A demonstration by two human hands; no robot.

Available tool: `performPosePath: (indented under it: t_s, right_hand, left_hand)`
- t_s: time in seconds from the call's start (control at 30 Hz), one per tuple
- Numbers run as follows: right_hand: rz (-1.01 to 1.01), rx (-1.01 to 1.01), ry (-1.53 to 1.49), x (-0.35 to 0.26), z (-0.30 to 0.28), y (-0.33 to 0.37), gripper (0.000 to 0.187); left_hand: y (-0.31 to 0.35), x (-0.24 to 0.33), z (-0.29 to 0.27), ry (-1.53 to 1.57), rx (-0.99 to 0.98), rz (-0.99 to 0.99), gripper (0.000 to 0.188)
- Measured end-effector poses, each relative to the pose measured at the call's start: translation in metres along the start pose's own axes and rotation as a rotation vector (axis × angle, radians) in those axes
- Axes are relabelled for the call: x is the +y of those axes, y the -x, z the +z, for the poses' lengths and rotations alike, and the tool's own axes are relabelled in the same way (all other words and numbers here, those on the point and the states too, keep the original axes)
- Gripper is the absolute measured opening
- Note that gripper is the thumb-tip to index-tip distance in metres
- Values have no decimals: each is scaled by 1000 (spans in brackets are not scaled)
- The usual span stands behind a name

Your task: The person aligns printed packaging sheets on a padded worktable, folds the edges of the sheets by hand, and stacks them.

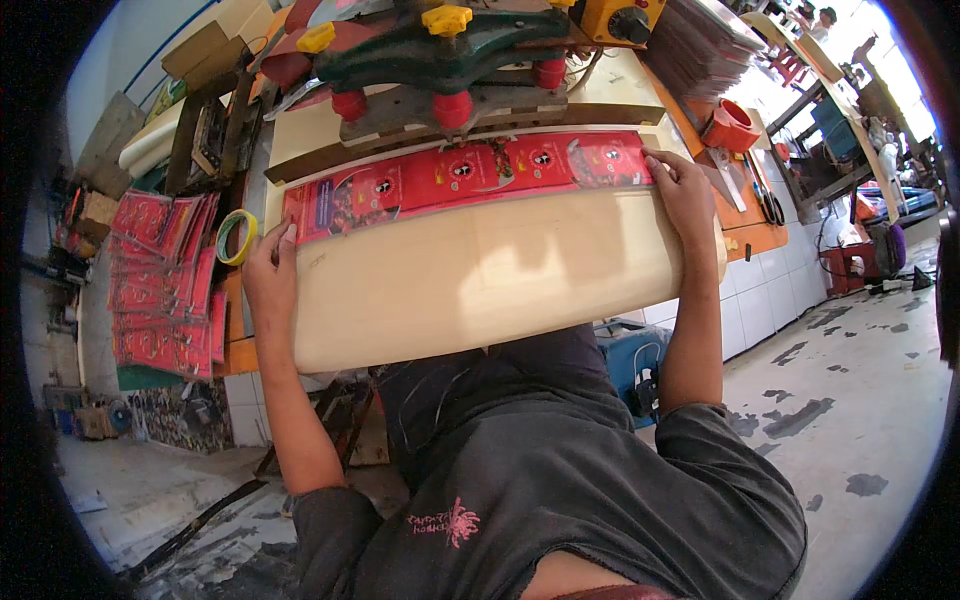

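A long red printed strip of plastic packaging (450,185) lies across a cream-coloured board (480,270), along the front of a green metal press (440,60). At its left end my left hand (270,265) has its thumb on top and its fingers curled at the edge. My right hand (683,195) pinches the strip's other end between thumb and fingers. The strip's far edge runs close to a metal bar under the press. Both forearms pass beside the board's near corners.
Red printed packs (165,285) are stacked at the left, near a roll of yellow tape (237,237). On the right are a red tape dispenser (732,127), black-handled scissors (768,200) and a stack of flat sheets (700,45). A blue machine (635,360) stands below the board.
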State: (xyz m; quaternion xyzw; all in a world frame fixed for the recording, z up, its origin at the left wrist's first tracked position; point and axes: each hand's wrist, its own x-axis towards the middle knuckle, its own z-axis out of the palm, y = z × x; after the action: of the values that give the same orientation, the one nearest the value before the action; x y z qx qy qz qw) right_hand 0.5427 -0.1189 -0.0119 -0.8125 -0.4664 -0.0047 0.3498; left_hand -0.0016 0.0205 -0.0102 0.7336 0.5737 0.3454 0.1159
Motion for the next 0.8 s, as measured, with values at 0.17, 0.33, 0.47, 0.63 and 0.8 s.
performPosePath:
  t_s: [0.17, 0.33, 0.47, 0.63, 0.8]
  right_hand:
    - [86, -4, -90, 0, 2, -2, 40]
    - [271, -290, -588, 0, -13, -12, 39]
    - [182, -265, -742, 10, -7, -9, 32]
    - [211, -254, -830, 9, -8, 3, 26]
    - [216, -275, -992, 2, -31, 21, 24]
  left_hand:
    - [3, 12, -5, 8, -4, -6, 36]
    - [5, 8, -3, 21, 4, -19, 38]
    - [5, 21, -8, 45, 16, -19, 39]
    - [5, 10, -6, 102, 19, -42, 39]
    - [14, 26, -16, 121, 0, -76, 39]
